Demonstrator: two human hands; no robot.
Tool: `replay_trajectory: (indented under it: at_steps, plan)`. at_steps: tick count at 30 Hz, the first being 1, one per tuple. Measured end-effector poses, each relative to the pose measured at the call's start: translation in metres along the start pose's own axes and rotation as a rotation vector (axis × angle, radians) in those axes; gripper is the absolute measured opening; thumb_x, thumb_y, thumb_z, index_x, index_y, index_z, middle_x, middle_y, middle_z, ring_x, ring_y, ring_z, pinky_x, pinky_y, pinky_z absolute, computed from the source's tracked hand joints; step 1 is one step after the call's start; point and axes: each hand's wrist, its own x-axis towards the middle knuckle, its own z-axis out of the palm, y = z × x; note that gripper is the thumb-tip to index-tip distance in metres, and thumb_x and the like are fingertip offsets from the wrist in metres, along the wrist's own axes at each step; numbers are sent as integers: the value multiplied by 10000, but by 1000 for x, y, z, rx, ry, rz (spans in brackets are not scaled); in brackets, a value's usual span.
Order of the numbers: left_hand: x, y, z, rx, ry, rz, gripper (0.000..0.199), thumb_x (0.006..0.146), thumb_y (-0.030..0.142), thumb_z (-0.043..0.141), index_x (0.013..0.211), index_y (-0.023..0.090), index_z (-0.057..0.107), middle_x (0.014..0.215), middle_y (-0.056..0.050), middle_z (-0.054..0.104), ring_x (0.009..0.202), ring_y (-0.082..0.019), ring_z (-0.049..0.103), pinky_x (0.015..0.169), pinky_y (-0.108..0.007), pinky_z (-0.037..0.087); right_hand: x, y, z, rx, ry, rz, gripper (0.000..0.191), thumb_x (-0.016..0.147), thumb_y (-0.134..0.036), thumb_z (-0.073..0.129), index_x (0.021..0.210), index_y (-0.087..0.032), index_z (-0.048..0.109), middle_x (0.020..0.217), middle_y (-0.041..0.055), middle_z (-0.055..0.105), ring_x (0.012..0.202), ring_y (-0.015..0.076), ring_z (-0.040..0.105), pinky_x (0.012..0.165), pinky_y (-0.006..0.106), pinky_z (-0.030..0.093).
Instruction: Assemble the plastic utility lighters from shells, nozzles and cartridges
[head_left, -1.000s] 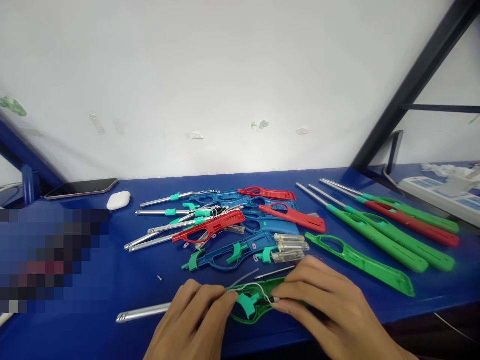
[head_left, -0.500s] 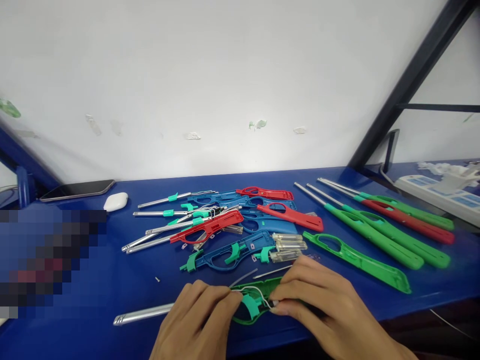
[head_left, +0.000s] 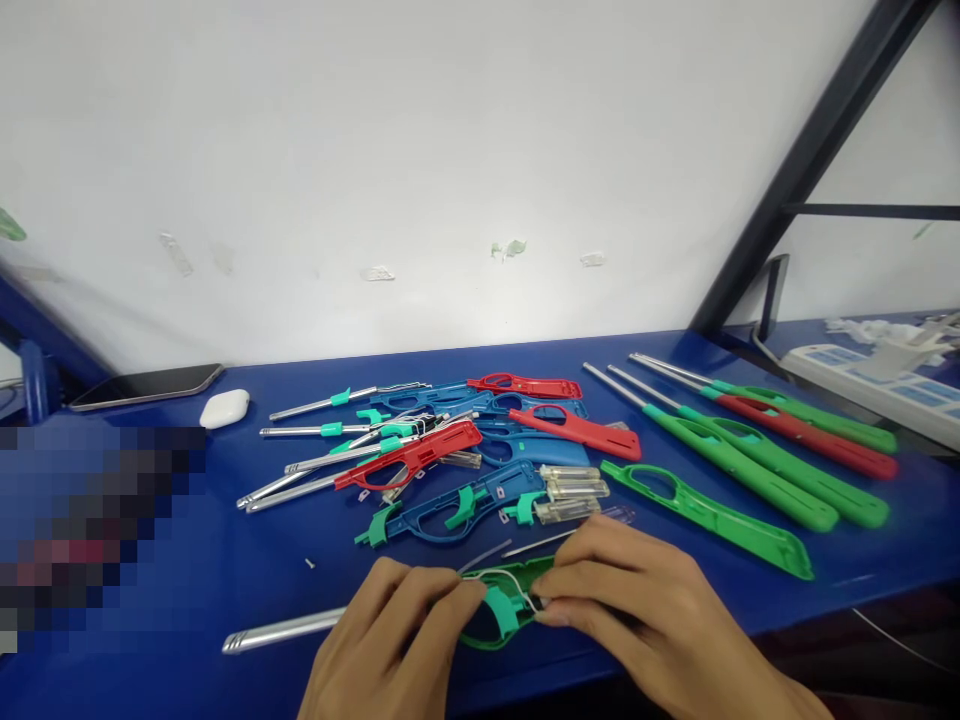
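My left hand is closed on the front of an opened green lighter shell, its long metal tube sticking out to the left. A teal trigger sits in the shell by the finger loop. A white wire curves over it from my left fingers to my right. My right hand pinches a small black part at the wire's end, over the shell. The rear of the shell is hidden under that hand. Behind the hands lies a thin metal rod.
Beyond lie blue half shells, red shells, clear fuel tanks and metal tubes. To the right are a loose green half shell and several whole lighters. A small screw, white case and phone lie left.
The view has shifted slightly, so the things on the table appear a little further left. Both hands keep their grip, and the black part stays between my right fingers.
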Motion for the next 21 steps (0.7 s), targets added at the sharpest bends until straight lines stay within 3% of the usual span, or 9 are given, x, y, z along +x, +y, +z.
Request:
replay_trajectory:
  at_steps: [12, 21]
  plan:
    - [6, -1, -3, 16, -74, -18, 525, 963, -27, 501, 1373, 247, 683, 1114, -49, 758, 906, -172, 673, 756, -234, 643, 0, 1, 2, -34, -9, -15, 288, 1132, -346, 593, 1072, -253, 859, 912, 1, 851, 793, 155, 772, 765, 266, 629]
    - [9, -1, -6, 24, -42, -21, 589, 921, -66, 476, 1354, 273, 686, 1100, -33, 753, 887, -159, 676, 717, -217, 642, 0, 0, 4, -68, 10, -12, 315, 1137, -371, 580, 1024, -247, 847, 885, 2, 839, 768, 153, 759, 749, 268, 621]
